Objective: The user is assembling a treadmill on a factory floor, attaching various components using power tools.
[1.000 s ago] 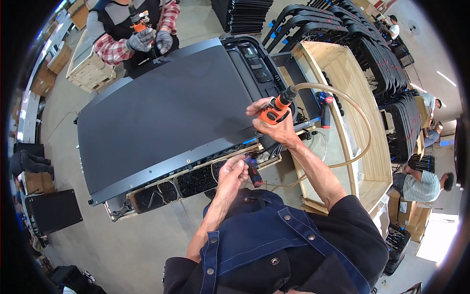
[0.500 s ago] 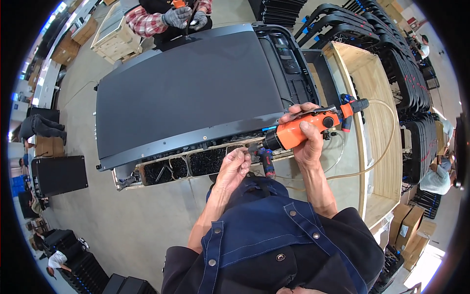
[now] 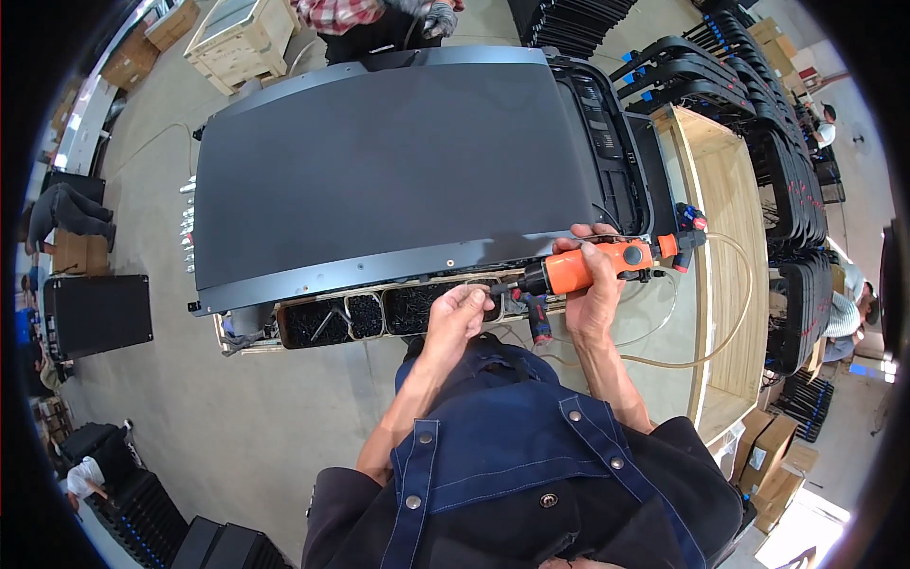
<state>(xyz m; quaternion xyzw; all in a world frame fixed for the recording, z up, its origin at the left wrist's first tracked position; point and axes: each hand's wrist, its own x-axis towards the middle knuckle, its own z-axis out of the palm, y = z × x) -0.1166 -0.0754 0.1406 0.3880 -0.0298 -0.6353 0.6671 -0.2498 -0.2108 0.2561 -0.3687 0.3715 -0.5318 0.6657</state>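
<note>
My right hand (image 3: 595, 299) is wrapped around an orange air screwdriver (image 3: 573, 271), held level with its dark nose pointing left. A hose runs from its back end. At the bit, the thumb and fingers of my left hand (image 3: 457, 318) are pinched together; what they hold is too small to make out. Both hands are just in front of the near grey rail of a treadmill base (image 3: 379, 171) with a wide black belt. Below the tool's nose, a dark power driver with red and blue parts (image 3: 538, 320) hangs upright beside the near edge.
Along the base's near side are bins (image 3: 318, 322) of small black screws. A wooden crate (image 3: 730, 199) stands at the right, with stacked black frames (image 3: 791, 171) beyond. The air hose (image 3: 744, 303) loops across the crate. Opposite me, a person's gloved hand (image 3: 440, 21) shows.
The orange screwdriver has swung more level, and my left fingers have stayed by its bit. My view has shifted, so the treadmill base appears farther right. The co-worker's orange tool has left view.
</note>
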